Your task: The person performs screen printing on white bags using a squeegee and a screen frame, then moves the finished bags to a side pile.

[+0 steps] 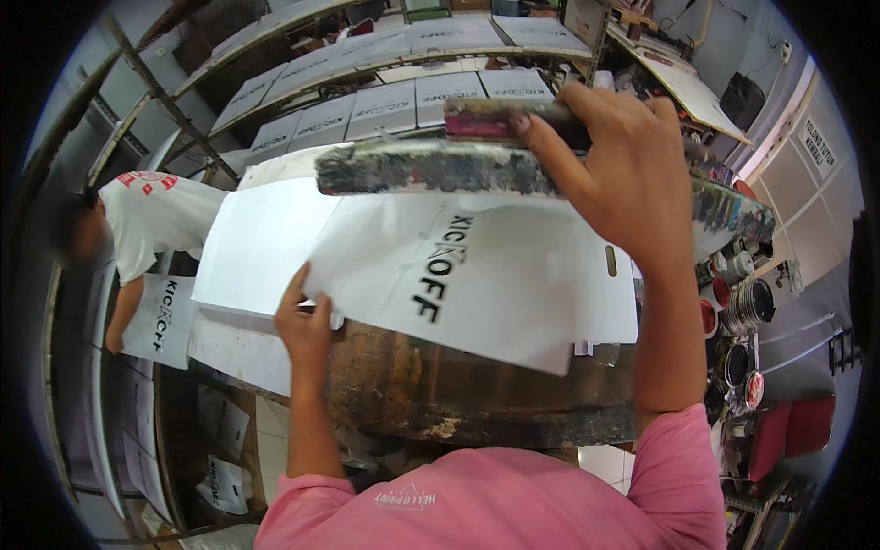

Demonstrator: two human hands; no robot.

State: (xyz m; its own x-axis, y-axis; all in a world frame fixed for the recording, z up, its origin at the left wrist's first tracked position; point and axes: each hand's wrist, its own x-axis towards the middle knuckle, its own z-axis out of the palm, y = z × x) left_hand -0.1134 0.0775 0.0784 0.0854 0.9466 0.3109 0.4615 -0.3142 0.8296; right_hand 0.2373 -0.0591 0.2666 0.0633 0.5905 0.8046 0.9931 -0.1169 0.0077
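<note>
My left hand [307, 321] pinches the left edge of a flat white bag [513, 275] with dark lettering; its near edge is blurred and lifted. Beneath it, another white bag with a cut-out handle hole [611, 261] shows at the right. Just beyond stands a long, ink-crusted printing frame [412, 171], tilted up and seen nearly edge-on. My right hand [623, 156] closes over a squeegee [481, 119] with a reddish, stained wooden handle, at the frame's upper edge. Whether that hand also grips the frame is hidden. A blank white sheet stack [266, 243] lies left of the printed bag.
A stained brown table edge [394, 385] runs before me. At the left, another person [156, 220] holds a printed white bag [160, 321]. Racks [385, 115] of printed bags stand at the back. Several ink cans [752, 302] and a red chair [796, 440] are at the right.
</note>
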